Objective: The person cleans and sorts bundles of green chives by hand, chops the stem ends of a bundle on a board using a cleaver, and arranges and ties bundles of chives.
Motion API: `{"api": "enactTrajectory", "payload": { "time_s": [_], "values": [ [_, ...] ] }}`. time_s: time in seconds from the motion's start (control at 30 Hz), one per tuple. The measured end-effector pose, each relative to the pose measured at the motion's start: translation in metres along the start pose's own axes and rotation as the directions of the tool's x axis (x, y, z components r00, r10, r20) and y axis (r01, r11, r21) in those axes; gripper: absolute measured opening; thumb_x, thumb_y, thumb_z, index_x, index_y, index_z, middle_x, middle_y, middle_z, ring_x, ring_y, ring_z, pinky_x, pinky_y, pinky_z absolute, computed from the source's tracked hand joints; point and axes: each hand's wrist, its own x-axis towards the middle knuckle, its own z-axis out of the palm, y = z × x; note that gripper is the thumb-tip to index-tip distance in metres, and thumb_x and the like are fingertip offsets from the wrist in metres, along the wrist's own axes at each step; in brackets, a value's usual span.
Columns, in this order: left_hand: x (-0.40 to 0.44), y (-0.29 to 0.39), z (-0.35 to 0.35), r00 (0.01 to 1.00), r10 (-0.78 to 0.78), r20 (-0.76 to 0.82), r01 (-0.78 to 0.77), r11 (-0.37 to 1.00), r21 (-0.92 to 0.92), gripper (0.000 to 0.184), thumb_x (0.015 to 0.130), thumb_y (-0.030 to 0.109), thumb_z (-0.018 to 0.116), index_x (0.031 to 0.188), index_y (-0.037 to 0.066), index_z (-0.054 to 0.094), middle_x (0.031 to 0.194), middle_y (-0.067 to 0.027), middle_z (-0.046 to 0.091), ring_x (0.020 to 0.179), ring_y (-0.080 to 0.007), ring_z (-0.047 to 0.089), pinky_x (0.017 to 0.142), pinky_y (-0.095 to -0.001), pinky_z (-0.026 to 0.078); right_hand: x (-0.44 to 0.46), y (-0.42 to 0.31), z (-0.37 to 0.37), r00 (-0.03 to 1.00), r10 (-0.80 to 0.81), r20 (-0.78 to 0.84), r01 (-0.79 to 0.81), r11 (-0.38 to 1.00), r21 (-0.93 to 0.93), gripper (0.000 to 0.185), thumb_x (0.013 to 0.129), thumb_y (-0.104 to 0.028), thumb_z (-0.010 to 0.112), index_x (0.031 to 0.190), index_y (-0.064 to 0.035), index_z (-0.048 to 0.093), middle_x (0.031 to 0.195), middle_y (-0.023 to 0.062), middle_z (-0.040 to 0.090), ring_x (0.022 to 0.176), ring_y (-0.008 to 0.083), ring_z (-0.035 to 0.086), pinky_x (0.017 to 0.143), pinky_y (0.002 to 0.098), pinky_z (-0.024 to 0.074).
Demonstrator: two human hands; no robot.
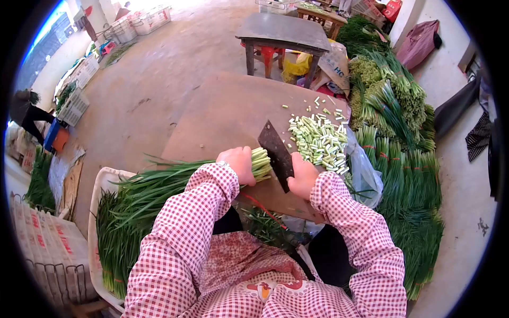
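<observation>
My left hand [237, 163] is closed around a bundle of garlic chives [172, 185]. The pale cut ends point right and the long green leaves trail left. In my right hand [303, 177] is a dark, broad-bladed cleaver [273, 146], its blade beside the bundle's cut ends; I cannot tell whether they touch. Both hands are over a brown tabletop [212, 108]. Short chopped stem pieces [317, 140] lie heaped on the tabletop beyond my right hand. A clear plastic bag [366, 169] hangs at the table's right edge.
At lower left, a white crate [95, 212] holds more chives [119, 233]. Tied green bundles [403, 185] are piled along the right wall. A dark small table [283, 33] stands ahead. A person [32, 116] is at far left near crates. Loose greens [265, 225] lie below the table edge.
</observation>
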Motion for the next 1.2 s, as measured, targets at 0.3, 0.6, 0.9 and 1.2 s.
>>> {"api": "enactTrajectory", "payload": {
  "time_s": [0.3, 0.6, 0.9, 1.2],
  "values": [
    [-0.001, -0.005, 0.003, 0.999, 0.025, -0.041, -0.027, 0.998, -0.054, 0.062, 0.058, 0.033, 0.077, 0.105, 0.001, 0.054, 0.106, -0.0170, 0.061, 0.103, -0.0291, 0.059, 0.088, -0.0363, 0.048, -0.072, -0.041, -0.035, 0.992, -0.059, -0.114, 0.058, 0.998, -0.015, 0.038, 0.075, -0.005, 0.059, 0.106, 0.0013, 0.038, 0.070, 0.0270, 0.056, 0.068, 0.0466, 0.057, 0.060, 0.0514, 0.0442],
    [-0.002, -0.002, 0.002, 1.000, 0.009, 0.005, -0.008, 0.998, -0.059, 0.058, 0.060, 0.031, 0.075, 0.106, 0.002, 0.054, 0.107, -0.0165, 0.061, 0.104, -0.0275, 0.059, 0.089, -0.0347, 0.047, -0.068, -0.045, -0.033, 0.998, 0.015, 0.055, -0.007, 0.990, -0.142, 0.036, 0.075, -0.008, 0.058, 0.100, 0.0029, 0.035, 0.069, 0.0273, 0.056, 0.068, 0.0466, 0.057, 0.061, 0.0517, 0.0449],
    [0.001, -0.004, 0.013, 0.994, 0.052, -0.091, -0.057, 0.997, -0.060, 0.053, 0.060, 0.025, 0.070, 0.104, 0.001, 0.053, 0.105, -0.0163, 0.060, 0.099, -0.0291, 0.061, 0.086, -0.0361, 0.049, -0.042, -0.060, -0.040, 0.976, 0.099, 0.193, -0.055, 0.973, -0.224, 0.046, 0.073, -0.007, 0.059, 0.106, 0.0083, 0.031, 0.069, 0.0283, 0.057, 0.068, 0.0466, 0.058, 0.061, 0.0508, 0.0455],
    [0.012, -0.011, 0.015, 0.994, 0.092, -0.059, -0.098, 0.991, -0.092, 0.052, 0.061, 0.026, 0.068, 0.104, 0.001, 0.053, 0.104, -0.0164, 0.061, 0.098, -0.0295, 0.061, 0.084, -0.0362, 0.050, -0.007, -0.060, -0.028, 0.967, 0.109, 0.228, -0.041, 0.957, -0.286, 0.047, 0.072, -0.005, 0.060, 0.107, 0.0104, 0.032, 0.071, 0.0281, 0.056, 0.071, 0.0452, 0.058, 0.062, 0.0490, 0.0456]
  ]
}}
